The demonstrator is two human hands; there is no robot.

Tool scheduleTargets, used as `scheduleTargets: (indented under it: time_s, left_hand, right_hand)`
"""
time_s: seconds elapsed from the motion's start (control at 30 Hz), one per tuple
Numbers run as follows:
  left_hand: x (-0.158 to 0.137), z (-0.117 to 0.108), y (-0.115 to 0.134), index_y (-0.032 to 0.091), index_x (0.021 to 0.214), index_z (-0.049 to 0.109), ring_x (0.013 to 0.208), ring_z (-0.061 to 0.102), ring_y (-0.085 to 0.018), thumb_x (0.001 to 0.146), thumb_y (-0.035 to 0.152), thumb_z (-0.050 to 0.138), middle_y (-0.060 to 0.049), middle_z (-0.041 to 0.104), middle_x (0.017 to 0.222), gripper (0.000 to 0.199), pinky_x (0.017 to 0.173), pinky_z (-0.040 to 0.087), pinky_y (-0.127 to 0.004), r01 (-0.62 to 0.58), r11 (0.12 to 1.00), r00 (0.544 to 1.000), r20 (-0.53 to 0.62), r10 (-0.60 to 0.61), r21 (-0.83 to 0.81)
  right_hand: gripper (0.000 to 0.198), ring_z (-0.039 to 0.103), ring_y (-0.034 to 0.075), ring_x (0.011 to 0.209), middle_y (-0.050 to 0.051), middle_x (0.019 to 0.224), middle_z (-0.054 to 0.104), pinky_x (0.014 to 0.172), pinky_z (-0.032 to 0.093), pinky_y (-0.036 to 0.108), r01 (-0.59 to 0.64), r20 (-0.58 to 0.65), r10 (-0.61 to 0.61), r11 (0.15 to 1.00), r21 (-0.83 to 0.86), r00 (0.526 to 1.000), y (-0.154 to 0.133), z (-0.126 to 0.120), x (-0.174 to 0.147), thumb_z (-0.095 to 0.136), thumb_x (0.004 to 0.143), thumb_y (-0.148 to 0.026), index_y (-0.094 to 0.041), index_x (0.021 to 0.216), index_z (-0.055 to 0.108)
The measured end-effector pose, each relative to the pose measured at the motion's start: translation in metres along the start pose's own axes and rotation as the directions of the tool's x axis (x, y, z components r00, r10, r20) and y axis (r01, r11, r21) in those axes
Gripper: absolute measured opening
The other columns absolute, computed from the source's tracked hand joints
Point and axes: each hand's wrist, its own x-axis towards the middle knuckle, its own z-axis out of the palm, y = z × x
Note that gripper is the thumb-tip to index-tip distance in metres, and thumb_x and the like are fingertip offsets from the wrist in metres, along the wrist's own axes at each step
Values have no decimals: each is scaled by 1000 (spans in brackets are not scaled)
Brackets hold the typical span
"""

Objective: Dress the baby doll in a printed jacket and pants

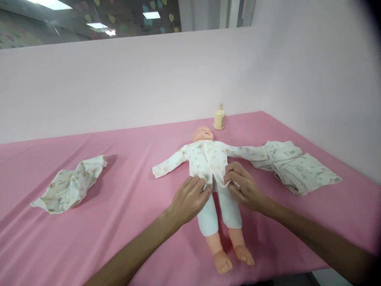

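A baby doll (204, 134) lies on its back on a pink-covered table (127, 159), feet toward me. It wears a white printed baby shirt (205, 157) with long sleeves spread to both sides, and its legs show white down to bare lower legs. My left hand (190, 196) is closed on the shirt's bottom edge near the middle of the front. On the other side of the front opening, my right hand (241, 184) pinches the hem and draws it slightly outward. Both hands hide parts of the hem.
A cream pump bottle (220, 118) stands behind the doll's head. Crumpled printed cloth (71, 184) lies at left. A folded printed cloth (300, 169) lies at right, touching the shirt's sleeve end. White walls (119, 87) border the table's back and right.
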Motion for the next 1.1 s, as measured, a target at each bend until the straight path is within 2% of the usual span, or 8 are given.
scheduleTargets:
  time_s: [0.13,0.23,0.33,0.43,0.5,0.7,0.87,1.1]
  left_hand:
    - [-1,-2,-1,18,83,58,68,45,-17,83,4,51,-3,54,73,16,62,36,-33,89,972,996,28,-85,-218]
    - [9,-13,-5,18,92,61,77,51,-17,85,11,52,-4,59,83,13,72,42,-33,244,851,970,101,-222,-466]
    - [26,-16,-21,19,98,62,85,56,-17,93,22,50,-3,62,91,13,80,46,-32,423,665,902,221,-370,-615]
    - [47,0,-46,21,108,63,97,59,-17,96,26,45,-4,65,106,22,89,47,-33,578,535,798,290,-529,-616]
    - [59,19,-63,19,120,61,113,57,-20,96,23,41,-8,62,123,31,99,45,-36,625,528,756,278,-593,-575]
    - [69,59,-82,17,121,63,124,54,-22,94,15,37,-8,63,132,38,110,39,-40,585,653,809,292,-510,-481]
    - [62,63,-81,18,116,64,121,57,-22,95,16,38,-7,64,129,34,107,41,-39,564,715,826,258,-502,-413]
    - [60,48,-82,19,123,59,123,55,-24,97,23,36,-8,62,132,34,104,42,-40,628,677,776,379,-505,-384]
  right_hand:
    - [19,53,21,84,6,94,58,77,45,41,7,111,-8,1000,10,994,2,-7,-9,50,80,-6,-23,85,54]
    - [10,56,24,91,7,97,62,81,46,43,-78,177,73,997,21,981,3,-15,-2,56,87,-17,-24,94,57]
    - [13,59,25,100,8,102,65,88,47,43,-224,136,217,974,37,967,13,-15,24,54,95,-32,-24,104,59]
    - [22,58,27,112,11,115,65,96,45,45,-296,87,297,955,-33,951,33,-1,60,48,98,-35,-23,113,60]
    - [25,56,29,118,13,122,63,99,43,47,-308,97,320,943,-124,942,49,15,80,47,98,-34,-20,116,60]
    - [35,52,29,127,13,136,60,108,38,46,-190,196,268,919,-346,943,66,52,97,46,97,-23,-15,127,60]
    - [38,51,28,129,9,141,58,107,40,45,-89,202,202,884,-459,958,59,54,88,36,101,-22,-18,124,66]
    - [43,43,25,141,7,148,53,116,33,45,-150,225,211,954,-262,951,63,44,73,40,102,-36,-18,138,56]
